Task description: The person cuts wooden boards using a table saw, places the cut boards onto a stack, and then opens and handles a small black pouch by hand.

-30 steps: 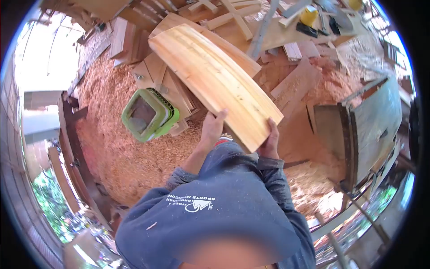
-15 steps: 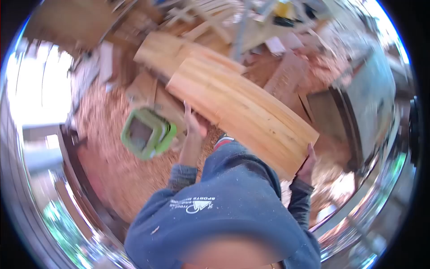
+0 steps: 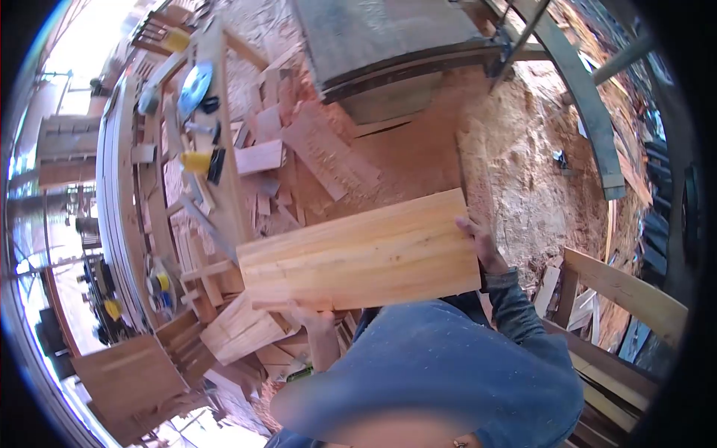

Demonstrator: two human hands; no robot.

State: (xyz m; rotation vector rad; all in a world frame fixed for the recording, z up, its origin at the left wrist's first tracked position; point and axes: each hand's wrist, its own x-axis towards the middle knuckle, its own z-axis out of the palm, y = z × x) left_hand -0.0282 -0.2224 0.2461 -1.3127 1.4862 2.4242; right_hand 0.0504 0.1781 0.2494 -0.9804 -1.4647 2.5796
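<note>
Holding a wooden board (image 3: pixel 358 257) are left hand (image 3: pixel 317 327) and right hand (image 3: pixel 480 243).

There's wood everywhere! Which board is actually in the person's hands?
The wide pale board across the middle: its right end is in the right hand, its lower edge at the left hand. Others, like the dusty plank beyond, lie untouched.

A long, pale wooden worktop (image 3: pixel 228 112) carries a yellow-and-black tool (image 3: pixel 200 163) near its long edge facing the sawdust and, farther along that edge, a glossy blue, rounded tool (image 3: pixel 196 86). The floor (image 3: pixel 422 160), covered in reddish-brown sawdust, bears a flat, dusty, pinkish-brown wooden plank (image 3: pixel 328 149); between plank and worktop lie a pale rectangular wooden block (image 3: pixel 260 157) and jumbled wooden offcuts (image 3: pixel 268 122).
</note>
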